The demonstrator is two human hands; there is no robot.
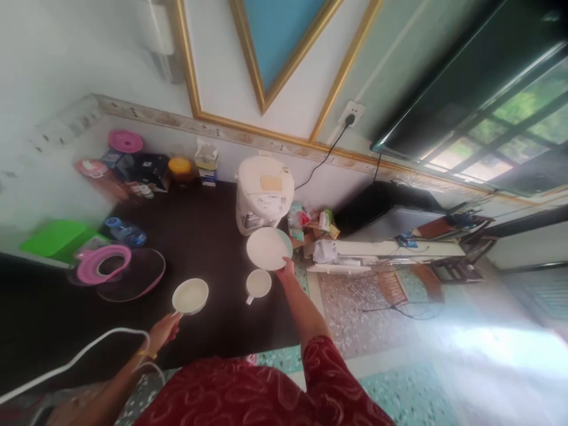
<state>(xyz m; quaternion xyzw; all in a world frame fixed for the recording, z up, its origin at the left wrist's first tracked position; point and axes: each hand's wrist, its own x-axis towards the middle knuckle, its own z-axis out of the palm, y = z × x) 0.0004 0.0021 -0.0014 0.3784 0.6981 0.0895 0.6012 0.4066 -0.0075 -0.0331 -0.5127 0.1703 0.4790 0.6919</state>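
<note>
My left hand [164, 330] is closed on the short handle of a white cup [190, 296], whose open top faces me. My right hand [286, 269] pinches the near right rim of a round white plate [268, 248]. The plate is in front of a white electric water dispenser [265, 192]. Between my hands, a second white cup [258, 283] stands on the dark table [208, 236], its handle pointing toward me. Both cups look empty inside.
On the left are a pink ring-shaped lid [104, 264], a plastic bottle [126, 232] and a green box [60, 239]. A yellow-lidded jar [180, 168] and a tissue pack [206, 158] line the wall. A black cord [326, 157] runs to a socket. A white cable [89, 355] crosses my left forearm.
</note>
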